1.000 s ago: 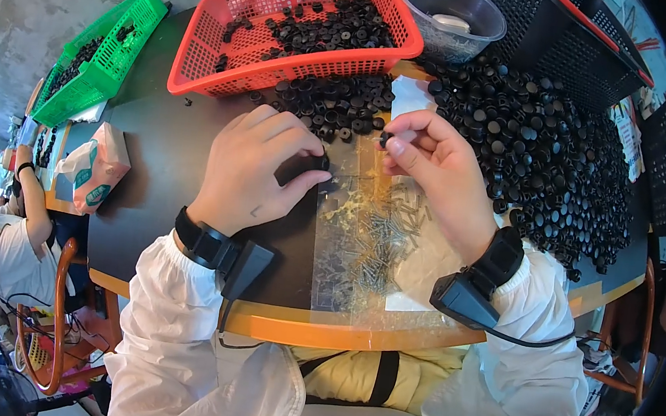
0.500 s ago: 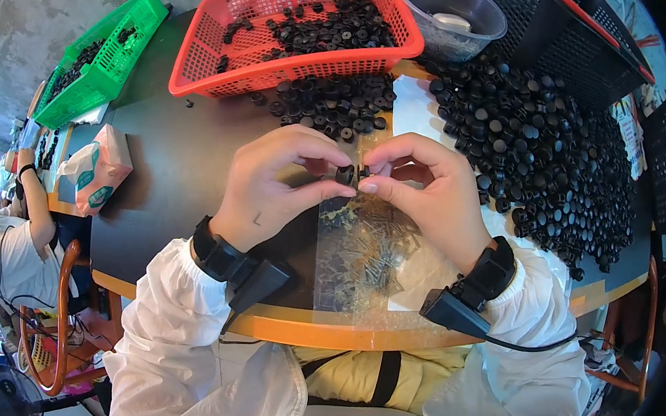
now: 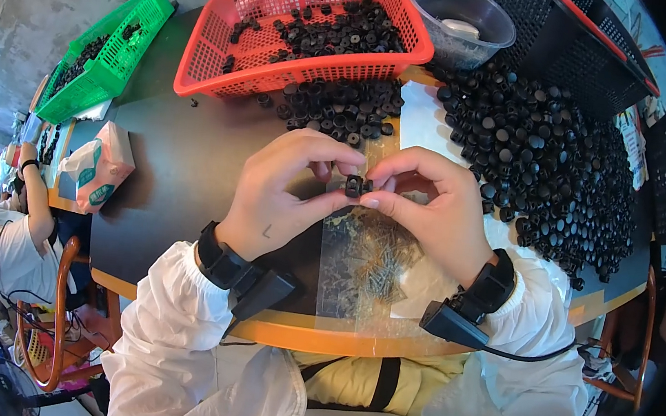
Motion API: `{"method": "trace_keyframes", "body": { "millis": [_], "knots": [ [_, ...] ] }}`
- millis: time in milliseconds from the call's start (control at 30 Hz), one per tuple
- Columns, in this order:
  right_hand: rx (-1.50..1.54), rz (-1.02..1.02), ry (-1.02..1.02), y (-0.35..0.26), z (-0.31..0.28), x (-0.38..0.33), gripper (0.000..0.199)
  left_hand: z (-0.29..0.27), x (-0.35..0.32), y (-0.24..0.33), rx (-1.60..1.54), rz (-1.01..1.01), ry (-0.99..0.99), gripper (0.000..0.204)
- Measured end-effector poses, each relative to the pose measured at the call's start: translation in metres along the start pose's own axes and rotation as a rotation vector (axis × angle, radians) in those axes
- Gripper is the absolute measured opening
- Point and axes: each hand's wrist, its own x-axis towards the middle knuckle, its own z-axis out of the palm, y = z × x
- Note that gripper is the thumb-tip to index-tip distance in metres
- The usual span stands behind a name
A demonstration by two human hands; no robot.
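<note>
small black part (image 3: pixel 354 185) pinched between left hand (image 3: pixel 286 190), right hand (image 3: pixel 440 208)

small black part (image 3: pixel 354 185) mostly hidden by fingertips (image 3: pixel 347 169), shape unclear

Small black cap (image 3: pixel 354 185) pinched between fingertips above table.

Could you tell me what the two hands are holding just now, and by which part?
Both the left hand and the right hand pinch one small black plastic part between fingertips, each grip on its own side, above a clear bag of small metal pieces.
</note>
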Motion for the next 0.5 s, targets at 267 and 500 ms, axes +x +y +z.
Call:
{"method": "trace_keyframes", "body": {
  "millis": [267, 500],
  "knots": [
    [-0.011, 0.003, 0.034, -0.0014, -0.0019, -0.0001, 0.018, 0.0004, 0.0013, 0.0009, 0.012, 0.012, 0.004, 0.043],
    [-0.065, -0.076, 0.003, 0.0012, -0.0013, -0.0002, 0.019, -0.0025, 0.0013, 0.0015, 0.044, 0.024, -0.047, 0.046]
  ]
}}
